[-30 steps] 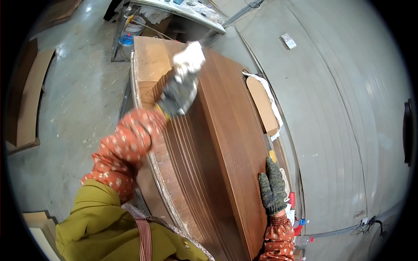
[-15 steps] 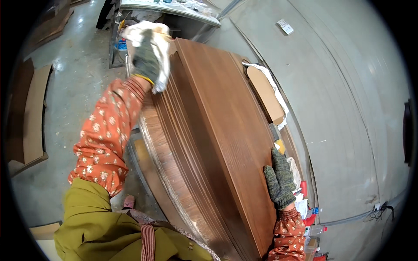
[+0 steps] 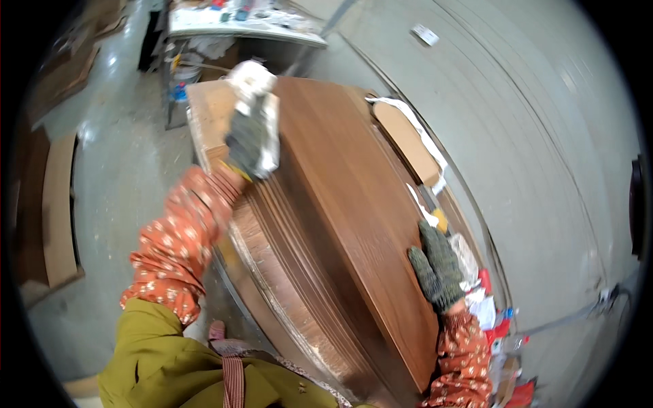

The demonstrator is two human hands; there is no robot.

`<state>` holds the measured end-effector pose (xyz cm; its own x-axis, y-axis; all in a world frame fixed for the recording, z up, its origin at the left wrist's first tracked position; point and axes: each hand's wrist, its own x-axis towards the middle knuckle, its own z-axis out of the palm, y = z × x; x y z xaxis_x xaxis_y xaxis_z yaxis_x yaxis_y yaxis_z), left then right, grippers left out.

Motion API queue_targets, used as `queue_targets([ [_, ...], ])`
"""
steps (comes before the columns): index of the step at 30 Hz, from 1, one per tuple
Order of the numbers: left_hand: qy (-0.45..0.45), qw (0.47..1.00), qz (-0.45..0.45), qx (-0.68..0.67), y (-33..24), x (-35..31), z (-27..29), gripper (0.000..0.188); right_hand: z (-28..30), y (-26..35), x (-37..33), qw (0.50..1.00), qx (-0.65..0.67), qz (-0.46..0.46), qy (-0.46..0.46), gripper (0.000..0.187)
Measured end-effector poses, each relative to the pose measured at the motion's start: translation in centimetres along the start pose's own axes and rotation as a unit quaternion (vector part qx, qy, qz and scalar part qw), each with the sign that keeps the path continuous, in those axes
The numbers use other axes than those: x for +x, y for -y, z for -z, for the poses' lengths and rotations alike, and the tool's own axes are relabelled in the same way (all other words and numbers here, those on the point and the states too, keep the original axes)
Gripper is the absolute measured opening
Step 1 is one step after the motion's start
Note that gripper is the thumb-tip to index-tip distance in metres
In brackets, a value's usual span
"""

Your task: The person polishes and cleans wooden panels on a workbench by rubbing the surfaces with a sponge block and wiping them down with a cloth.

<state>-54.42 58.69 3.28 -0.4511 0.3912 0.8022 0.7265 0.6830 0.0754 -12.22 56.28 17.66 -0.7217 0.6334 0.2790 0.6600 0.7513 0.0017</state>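
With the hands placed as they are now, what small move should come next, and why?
Probably draw the white rag back along the top brown panel. The left hand presses it near the far end, while the right hand lies flat, steadying the near edge.

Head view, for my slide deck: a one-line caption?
Gloved left hand and right hand on a stack of brown boards.

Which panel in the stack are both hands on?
The top brown wood panel: left hand at its far left edge, right hand flat on its near right edge. The stacked panels beneath show only edges.
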Motion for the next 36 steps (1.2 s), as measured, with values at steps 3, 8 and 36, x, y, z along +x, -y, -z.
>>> queue_targets([
  [3,0.054,0.925,0.083,-0.366,2.7,5.6,3.3,0.02,-0.1,0.0,0.9,0.998,0.034,-0.054,0.017,0.066],
  [8,-0.171,0.791,-0.11,-0.577,-5.6,4.5,15.1,0.049,0.1,-1.7,-0.3,0.86,0.452,-0.031,-0.235,0.087],
  [36,0.17,0.478,-0.689,-0.517,-21.1,-9.1,42.9,0.036,16.6,12.6,-50.0,0.814,-0.112,-0.529,-0.214,0.048],
])
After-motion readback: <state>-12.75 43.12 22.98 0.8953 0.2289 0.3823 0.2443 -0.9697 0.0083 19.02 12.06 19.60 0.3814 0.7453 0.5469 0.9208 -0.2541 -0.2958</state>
